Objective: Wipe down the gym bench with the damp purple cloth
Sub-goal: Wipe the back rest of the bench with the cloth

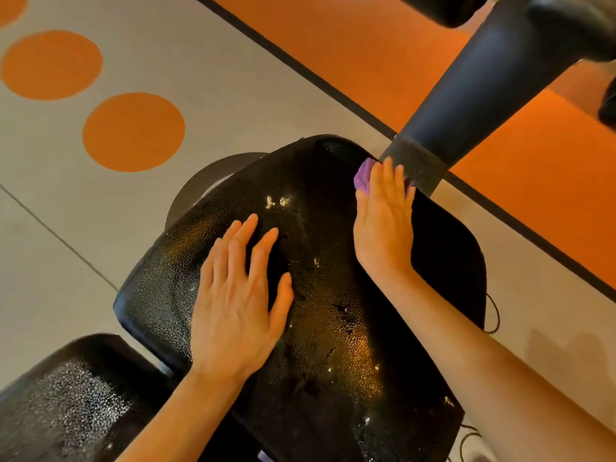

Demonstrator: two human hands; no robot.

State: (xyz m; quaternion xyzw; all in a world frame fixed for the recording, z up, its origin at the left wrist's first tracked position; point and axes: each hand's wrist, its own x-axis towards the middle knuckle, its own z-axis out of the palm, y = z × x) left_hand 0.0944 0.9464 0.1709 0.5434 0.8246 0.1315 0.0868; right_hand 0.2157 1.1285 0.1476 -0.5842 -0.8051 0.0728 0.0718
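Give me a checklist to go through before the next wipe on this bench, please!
1. Purple cloth under the right hand: ok, fingers flat on it.
2. Left hand steadying the bench pad: ok, lying flat.
3. Cloth damp enough: cannot tell.
4. Pad clean: not ok, pale specks remain.
5. Room beyond the cloth: not ok, black post stands close.

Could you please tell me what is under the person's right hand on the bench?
The purple cloth lies under the flat right hand, pressed on the black bench pad near its far edge. Only a bunched bit shows past the fingers; the rest is covered.
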